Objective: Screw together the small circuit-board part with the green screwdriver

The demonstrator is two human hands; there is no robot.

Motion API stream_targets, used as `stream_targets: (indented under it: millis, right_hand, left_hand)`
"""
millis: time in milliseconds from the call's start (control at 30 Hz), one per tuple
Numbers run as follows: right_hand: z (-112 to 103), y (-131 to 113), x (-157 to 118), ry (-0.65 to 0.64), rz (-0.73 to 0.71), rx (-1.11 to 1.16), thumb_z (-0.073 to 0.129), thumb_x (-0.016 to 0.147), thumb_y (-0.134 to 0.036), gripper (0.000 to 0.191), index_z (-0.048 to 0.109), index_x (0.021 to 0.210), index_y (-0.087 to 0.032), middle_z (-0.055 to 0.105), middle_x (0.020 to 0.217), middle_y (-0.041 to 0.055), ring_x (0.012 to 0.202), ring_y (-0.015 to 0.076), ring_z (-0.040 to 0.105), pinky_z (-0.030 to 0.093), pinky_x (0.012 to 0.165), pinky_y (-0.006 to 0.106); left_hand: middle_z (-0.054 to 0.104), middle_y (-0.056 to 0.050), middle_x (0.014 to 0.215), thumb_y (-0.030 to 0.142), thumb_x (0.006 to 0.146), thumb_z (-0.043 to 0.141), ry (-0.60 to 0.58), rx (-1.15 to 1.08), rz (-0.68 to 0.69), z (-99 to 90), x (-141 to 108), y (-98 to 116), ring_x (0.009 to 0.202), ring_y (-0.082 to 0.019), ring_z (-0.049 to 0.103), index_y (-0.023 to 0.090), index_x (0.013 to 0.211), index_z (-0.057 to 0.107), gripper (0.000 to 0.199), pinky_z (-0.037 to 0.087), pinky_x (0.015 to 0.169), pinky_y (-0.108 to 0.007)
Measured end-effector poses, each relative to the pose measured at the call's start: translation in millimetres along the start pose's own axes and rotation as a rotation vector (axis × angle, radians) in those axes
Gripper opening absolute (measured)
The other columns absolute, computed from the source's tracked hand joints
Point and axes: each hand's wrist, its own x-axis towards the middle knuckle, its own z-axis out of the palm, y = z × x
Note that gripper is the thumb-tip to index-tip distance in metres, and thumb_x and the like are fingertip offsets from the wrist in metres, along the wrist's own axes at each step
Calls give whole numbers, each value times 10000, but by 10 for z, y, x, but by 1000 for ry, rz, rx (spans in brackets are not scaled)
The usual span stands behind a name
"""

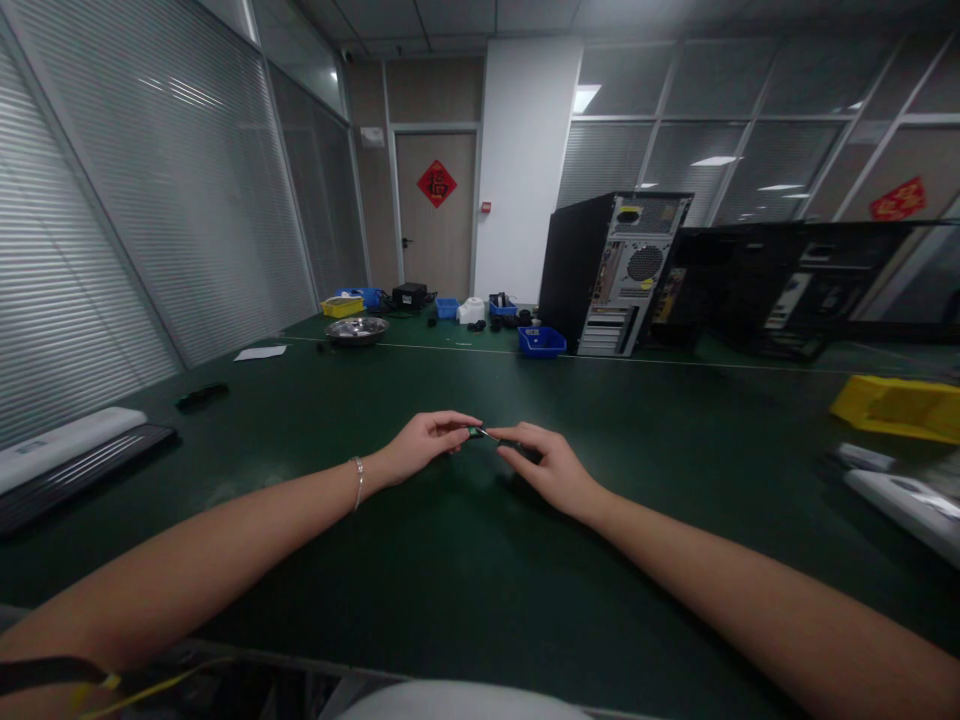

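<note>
Near us on the green table, our left hand pinches a small green piece and our right hand pinches a dark-handled tool touching it, well before the door's red 福 sign.

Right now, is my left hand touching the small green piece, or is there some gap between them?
Touching. The head view shows it: the thumb and fingertips of your left hand meet around the left end of the small green piece.
</note>
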Motion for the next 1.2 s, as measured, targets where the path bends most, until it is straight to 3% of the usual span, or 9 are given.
stream_targets:
  millis: [100, 267, 500, 1200]
  right_hand:
    - [-6, -13, 1, -16, 6, -10, 510, 896, -286, 313, 579, 1201, -263, 634, 906, 43, 780, 173, 568, 428, 687, 286]
    - [-18, -37, -1, -38, 7, -7, 517, 893, -266, 317, 575, 1205, -265, 632, 914, 36, 784, 166, 569, 425, 681, 276]
    - [-6, -24, 7, -25, 2, -9, 517, 891, -279, 309, 591, 1190, -253, 646, 912, 44, 786, 172, 574, 426, 691, 280]
    - [-39, -82, 1, -106, -46, 40, 512, 897, -307, 291, 605, 1165, -240, 639, 929, 45, 803, 167, 567, 425, 718, 278]
  left_hand:
    - [590, -37, 863, 338, 837, 534, 2, 17, 8, -5, -7, 7, 746, -136, 511, 169, 1105, 614, 327, 415, 706, -282]
    - [608, -63, 999, 308, 774, 625, -11, -1, -3, -1, -8, 4, 806, -151, 547, 173, 1092, 614, 345, 435, 687, -271]
    - [649, -60, 824, 311, 806, 597, -36, -148, -39, 4, 30, -78, 729, -150, 599, 133, 1116, 591, 358, 480, 717, -316]
    - [688, -126, 913, 270, 740, 684, -106, -297, -111, 12, 3, -60, 788, -197, 657, 99, 1066, 624, 373, 505, 772, -368]
